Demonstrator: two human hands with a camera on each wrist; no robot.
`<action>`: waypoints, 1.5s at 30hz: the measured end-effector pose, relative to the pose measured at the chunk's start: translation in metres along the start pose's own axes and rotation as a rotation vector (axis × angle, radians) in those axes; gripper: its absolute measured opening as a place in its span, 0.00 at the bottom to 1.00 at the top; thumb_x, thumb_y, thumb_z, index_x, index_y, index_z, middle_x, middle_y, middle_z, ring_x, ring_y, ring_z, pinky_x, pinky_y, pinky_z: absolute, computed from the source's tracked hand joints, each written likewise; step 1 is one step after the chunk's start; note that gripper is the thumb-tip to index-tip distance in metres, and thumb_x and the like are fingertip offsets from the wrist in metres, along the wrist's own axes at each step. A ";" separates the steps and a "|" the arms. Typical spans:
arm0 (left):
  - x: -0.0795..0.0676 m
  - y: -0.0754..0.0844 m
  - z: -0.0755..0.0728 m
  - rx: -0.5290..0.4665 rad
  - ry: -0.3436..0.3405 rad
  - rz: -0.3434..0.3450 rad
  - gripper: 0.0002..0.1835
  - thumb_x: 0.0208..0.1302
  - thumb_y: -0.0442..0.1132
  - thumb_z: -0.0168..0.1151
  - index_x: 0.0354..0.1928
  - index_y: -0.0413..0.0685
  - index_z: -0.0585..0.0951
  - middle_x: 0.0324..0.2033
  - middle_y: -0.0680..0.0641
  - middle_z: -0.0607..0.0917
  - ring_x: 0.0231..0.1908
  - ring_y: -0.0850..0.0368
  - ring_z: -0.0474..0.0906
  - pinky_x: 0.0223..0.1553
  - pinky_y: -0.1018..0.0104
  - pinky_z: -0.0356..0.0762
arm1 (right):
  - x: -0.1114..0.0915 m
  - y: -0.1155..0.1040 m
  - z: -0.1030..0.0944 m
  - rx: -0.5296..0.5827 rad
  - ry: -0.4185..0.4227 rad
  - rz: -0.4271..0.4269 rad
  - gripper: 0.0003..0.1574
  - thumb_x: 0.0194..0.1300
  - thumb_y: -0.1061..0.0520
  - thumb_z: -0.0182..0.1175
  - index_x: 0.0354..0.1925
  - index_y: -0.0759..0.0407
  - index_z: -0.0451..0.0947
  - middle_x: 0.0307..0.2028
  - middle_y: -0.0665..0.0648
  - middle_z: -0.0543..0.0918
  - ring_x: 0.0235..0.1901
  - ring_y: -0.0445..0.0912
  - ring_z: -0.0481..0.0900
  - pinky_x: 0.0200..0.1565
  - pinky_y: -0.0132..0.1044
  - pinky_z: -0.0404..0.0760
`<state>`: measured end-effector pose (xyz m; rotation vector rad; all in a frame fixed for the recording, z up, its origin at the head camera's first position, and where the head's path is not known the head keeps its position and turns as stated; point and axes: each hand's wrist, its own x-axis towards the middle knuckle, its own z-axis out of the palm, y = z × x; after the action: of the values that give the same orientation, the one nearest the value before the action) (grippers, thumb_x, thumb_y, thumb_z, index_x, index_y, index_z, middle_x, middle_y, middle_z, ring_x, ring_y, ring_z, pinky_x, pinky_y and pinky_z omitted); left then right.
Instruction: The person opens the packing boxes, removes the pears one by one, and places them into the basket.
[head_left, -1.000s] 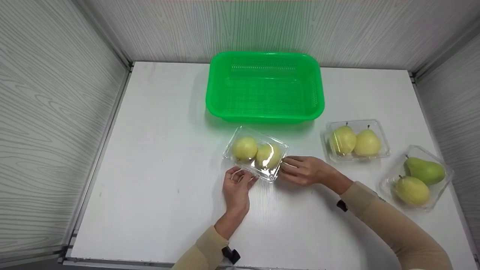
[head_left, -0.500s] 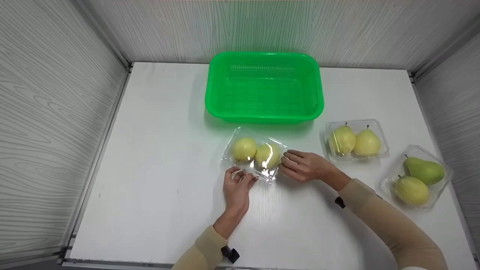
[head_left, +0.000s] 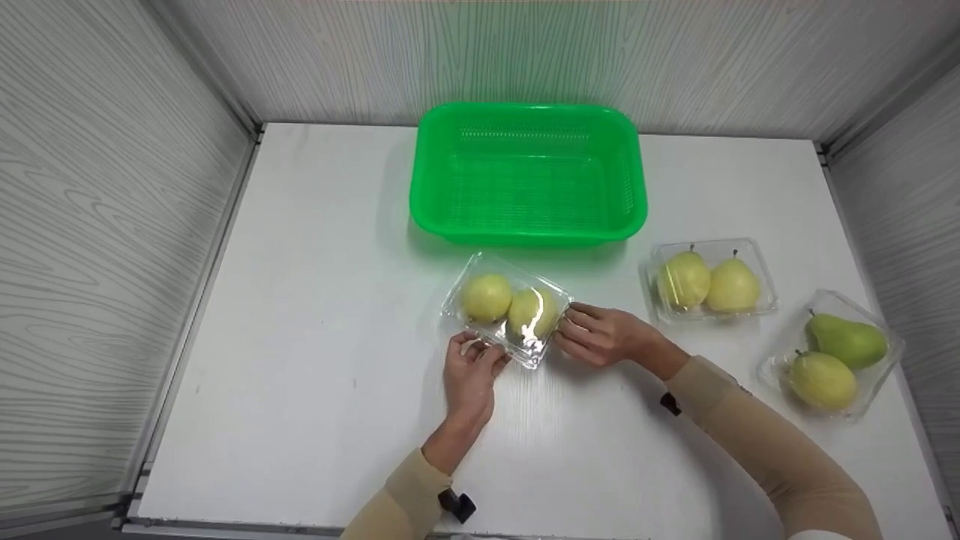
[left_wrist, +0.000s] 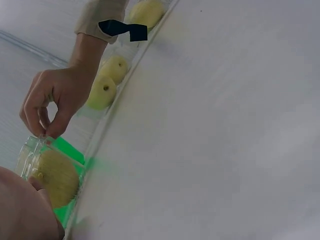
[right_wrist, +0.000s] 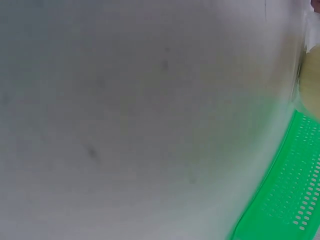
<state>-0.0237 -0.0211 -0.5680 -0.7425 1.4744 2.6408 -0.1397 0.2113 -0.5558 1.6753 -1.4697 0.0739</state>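
Observation:
A clear plastic clamshell box (head_left: 517, 276) with two yellow pears (head_left: 487, 298) lies slanted on the white table, in front of the green basket. At its near edge my left hand (head_left: 470, 379) holds the rim with bent fingers and thumb. My right hand (head_left: 604, 335) pinches the box's right edge; the left wrist view shows that thumb and fingertip meeting on the plastic rim. The lid looks down over the pears, but whether it is latched cannot be told. In the right wrist view only one pear (right_wrist: 311, 82) and a sliver of the box show at the edge.
The green plastic basket (head_left: 529, 238) stands behind the box, with nothing visible inside. To the right lie two more clear boxes: one with two yellow pears (head_left: 733, 286), the other with a green pear (head_left: 847, 341) and a yellow one (head_left: 823, 381). Panel walls border the table.
Both hands and the box between them have shifted very slightly left. The right hand moved a little up along the box's right edge, then slightly back down. The other boxes stay put.

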 end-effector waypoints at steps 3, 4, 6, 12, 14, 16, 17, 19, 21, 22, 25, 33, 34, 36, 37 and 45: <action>0.000 0.001 -0.001 0.018 -0.009 -0.006 0.21 0.66 0.22 0.61 0.57 0.41 0.67 0.44 0.45 0.79 0.44 0.57 0.83 0.49 0.65 0.89 | 0.001 -0.002 0.000 -0.001 0.007 -0.005 0.14 0.76 0.57 0.54 0.40 0.61 0.85 0.34 0.56 0.89 0.34 0.51 0.89 0.42 0.43 0.93; 0.000 0.001 -0.001 0.018 -0.013 -0.009 0.22 0.66 0.22 0.61 0.57 0.40 0.67 0.44 0.44 0.79 0.44 0.56 0.83 0.50 0.64 0.89 | 0.001 -0.002 0.000 -0.003 0.006 -0.007 0.14 0.76 0.57 0.54 0.41 0.61 0.85 0.34 0.56 0.89 0.34 0.51 0.89 0.42 0.43 0.93; 0.000 0.002 -0.002 0.029 -0.016 -0.012 0.22 0.66 0.23 0.62 0.57 0.40 0.67 0.44 0.45 0.79 0.44 0.57 0.83 0.50 0.64 0.89 | 0.000 -0.004 0.001 -0.007 0.001 -0.013 0.13 0.75 0.59 0.54 0.42 0.61 0.86 0.34 0.56 0.89 0.34 0.50 0.89 0.42 0.43 0.93; -0.001 0.004 -0.001 0.011 -0.026 -0.011 0.22 0.66 0.23 0.64 0.57 0.40 0.68 0.41 0.46 0.79 0.43 0.57 0.83 0.50 0.64 0.90 | 0.000 -0.003 -0.001 -0.033 -0.014 -0.036 0.14 0.76 0.60 0.53 0.41 0.61 0.87 0.36 0.56 0.91 0.36 0.48 0.91 0.42 0.43 0.93; -0.001 0.004 0.000 0.014 -0.031 -0.009 0.23 0.66 0.23 0.65 0.58 0.40 0.68 0.41 0.47 0.79 0.43 0.58 0.83 0.50 0.64 0.90 | 0.000 -0.002 -0.002 -0.030 -0.020 -0.041 0.15 0.77 0.59 0.53 0.41 0.61 0.86 0.37 0.56 0.92 0.37 0.48 0.91 0.42 0.43 0.93; -0.001 0.004 0.000 0.023 -0.034 -0.007 0.23 0.66 0.24 0.65 0.58 0.40 0.68 0.41 0.47 0.79 0.44 0.58 0.83 0.50 0.65 0.89 | 0.000 -0.001 -0.002 -0.025 -0.025 -0.044 0.15 0.78 0.58 0.53 0.41 0.60 0.86 0.38 0.56 0.93 0.37 0.47 0.91 0.42 0.42 0.93; 0.000 0.004 0.000 0.028 -0.036 -0.005 0.23 0.66 0.24 0.66 0.58 0.40 0.68 0.41 0.47 0.79 0.44 0.58 0.83 0.50 0.65 0.89 | 0.000 -0.001 -0.002 -0.020 -0.027 -0.046 0.15 0.78 0.57 0.53 0.40 0.60 0.86 0.38 0.56 0.93 0.37 0.47 0.92 0.42 0.41 0.93; 0.000 0.004 0.001 0.037 -0.039 0.000 0.23 0.66 0.25 0.66 0.59 0.40 0.68 0.42 0.47 0.79 0.44 0.58 0.83 0.50 0.66 0.89 | 0.000 -0.001 -0.003 -0.013 -0.035 -0.052 0.16 0.78 0.58 0.53 0.40 0.60 0.87 0.38 0.56 0.93 0.37 0.48 0.92 0.42 0.40 0.93; 0.001 0.003 0.002 0.038 -0.035 0.004 0.23 0.66 0.24 0.65 0.58 0.41 0.68 0.41 0.47 0.78 0.43 0.58 0.83 0.49 0.66 0.89 | -0.001 -0.002 -0.003 -0.007 -0.045 -0.053 0.16 0.78 0.58 0.53 0.40 0.60 0.87 0.37 0.56 0.93 0.37 0.47 0.92 0.42 0.39 0.93; 0.002 0.003 0.002 0.035 -0.031 0.004 0.22 0.65 0.24 0.65 0.56 0.41 0.68 0.40 0.47 0.77 0.43 0.58 0.82 0.48 0.66 0.89 | -0.001 -0.002 -0.003 -0.005 -0.048 -0.052 0.17 0.79 0.58 0.53 0.39 0.60 0.87 0.37 0.56 0.93 0.36 0.47 0.92 0.42 0.38 0.92; 0.002 0.001 0.004 0.044 -0.018 0.007 0.21 0.64 0.23 0.65 0.53 0.42 0.67 0.39 0.48 0.76 0.41 0.58 0.81 0.46 0.66 0.90 | -0.003 -0.004 -0.003 -0.021 -0.057 -0.044 0.19 0.79 0.59 0.50 0.39 0.59 0.88 0.37 0.55 0.93 0.36 0.47 0.91 0.41 0.37 0.92; 0.000 -0.005 0.005 0.055 -0.012 0.021 0.19 0.63 0.23 0.64 0.51 0.41 0.69 0.42 0.45 0.81 0.44 0.56 0.84 0.48 0.62 0.90 | -0.005 -0.005 -0.005 -0.050 -0.070 -0.020 0.19 0.81 0.56 0.51 0.38 0.60 0.86 0.33 0.55 0.91 0.34 0.47 0.91 0.43 0.38 0.92; 0.000 -0.006 0.005 0.057 -0.012 0.021 0.19 0.63 0.23 0.64 0.52 0.42 0.69 0.43 0.45 0.81 0.44 0.56 0.84 0.48 0.62 0.90 | -0.006 -0.005 -0.005 -0.053 -0.064 -0.018 0.19 0.81 0.56 0.51 0.38 0.60 0.86 0.33 0.55 0.91 0.33 0.47 0.91 0.43 0.38 0.92; 0.000 -0.007 0.006 0.058 -0.015 0.023 0.19 0.64 0.23 0.64 0.52 0.41 0.69 0.43 0.45 0.81 0.44 0.56 0.84 0.48 0.63 0.90 | -0.006 -0.005 -0.004 -0.055 -0.049 -0.014 0.19 0.81 0.56 0.51 0.38 0.61 0.86 0.33 0.55 0.91 0.33 0.47 0.91 0.42 0.38 0.93; 0.001 -0.007 0.006 0.056 -0.014 0.023 0.19 0.65 0.24 0.64 0.52 0.41 0.69 0.43 0.45 0.82 0.44 0.56 0.84 0.48 0.63 0.90 | -0.006 -0.005 -0.003 -0.052 -0.040 -0.011 0.19 0.80 0.56 0.51 0.38 0.61 0.86 0.33 0.56 0.91 0.32 0.48 0.91 0.42 0.38 0.93; 0.001 -0.005 0.006 0.066 -0.017 0.015 0.19 0.64 0.22 0.64 0.52 0.39 0.69 0.41 0.46 0.80 0.43 0.55 0.83 0.47 0.63 0.90 | -0.005 -0.007 -0.001 -0.037 -0.004 0.013 0.18 0.80 0.60 0.51 0.37 0.64 0.85 0.31 0.58 0.91 0.31 0.49 0.91 0.39 0.39 0.93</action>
<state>-0.0255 -0.0136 -0.5693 -0.7054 1.5604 2.5877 -0.1349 0.2150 -0.5615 1.6376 -1.4762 0.0505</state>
